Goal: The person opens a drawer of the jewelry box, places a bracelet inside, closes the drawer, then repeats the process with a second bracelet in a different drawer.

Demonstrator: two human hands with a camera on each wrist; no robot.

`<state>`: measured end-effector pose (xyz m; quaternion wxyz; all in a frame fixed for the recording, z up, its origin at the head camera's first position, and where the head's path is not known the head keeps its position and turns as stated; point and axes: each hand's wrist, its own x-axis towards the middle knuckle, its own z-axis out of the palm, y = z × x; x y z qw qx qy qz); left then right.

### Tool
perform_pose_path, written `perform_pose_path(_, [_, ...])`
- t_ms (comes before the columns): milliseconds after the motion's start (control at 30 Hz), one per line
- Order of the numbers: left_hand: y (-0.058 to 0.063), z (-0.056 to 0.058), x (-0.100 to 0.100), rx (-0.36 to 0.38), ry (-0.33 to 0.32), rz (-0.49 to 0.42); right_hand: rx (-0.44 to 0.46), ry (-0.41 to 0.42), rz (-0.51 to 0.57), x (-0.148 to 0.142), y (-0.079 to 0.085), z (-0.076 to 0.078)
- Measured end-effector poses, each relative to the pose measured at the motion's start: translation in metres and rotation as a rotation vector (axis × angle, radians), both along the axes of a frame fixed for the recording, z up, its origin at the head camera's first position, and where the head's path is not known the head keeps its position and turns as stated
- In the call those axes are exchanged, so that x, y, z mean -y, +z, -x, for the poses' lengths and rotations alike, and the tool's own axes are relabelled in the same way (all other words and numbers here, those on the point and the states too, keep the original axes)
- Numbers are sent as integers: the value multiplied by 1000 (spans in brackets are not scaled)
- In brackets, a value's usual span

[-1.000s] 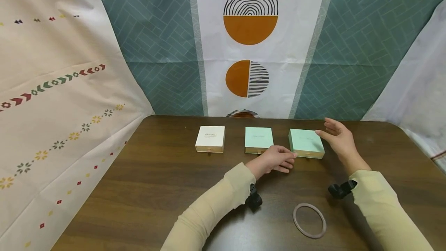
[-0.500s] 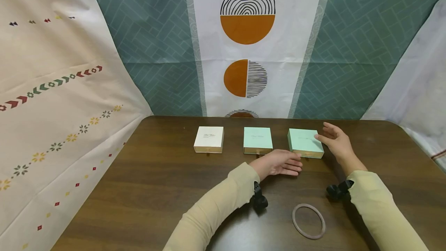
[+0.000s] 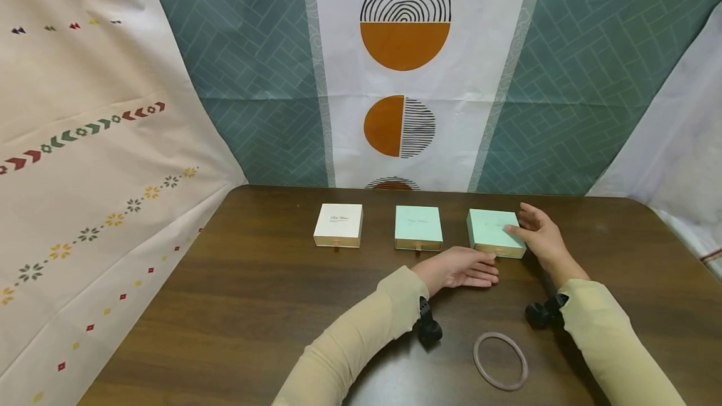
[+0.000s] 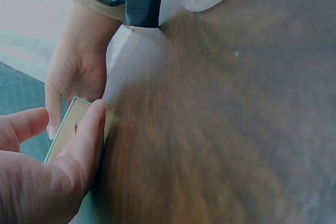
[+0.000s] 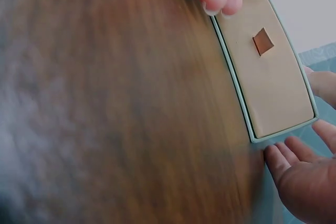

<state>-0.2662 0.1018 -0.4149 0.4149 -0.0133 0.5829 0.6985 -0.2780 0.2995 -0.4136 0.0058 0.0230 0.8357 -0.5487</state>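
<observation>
LEFT: my left fingers point(image 3: 482, 268) are reaching farther right, below the rightmost mint box point(image 3: 492, 225), right of centre | RIGHT: my right fingers point(image 3: 533, 216) are easing in at its right end | both spreading, pinching nothing | box now sitting bracketed; contact unclear

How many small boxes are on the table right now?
3, in a row: the white box on the left, the middle mint box, and the right mint box, partly covered by the left hand and right hand. I see no others.
</observation>
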Motion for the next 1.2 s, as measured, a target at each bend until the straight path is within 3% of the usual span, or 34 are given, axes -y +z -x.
perform_pose_path(200, [-4, 2, -8, 18, 13, -18, 16, 37, 2, -3, -1, 2])
perform_pose_path(433, [-7, 6, -19, 60, 74, -51, 39, 101, 11, -9, -1, 6])
perform_pose_path(733, [-5, 4, -28, 95, 111, -19, 62, 149, 12, -11, -1, 8])
perform_pose_path(1200, [-7, 1, -38, 119, 163, -59, 100, 161, -37, -13, 1, 11])
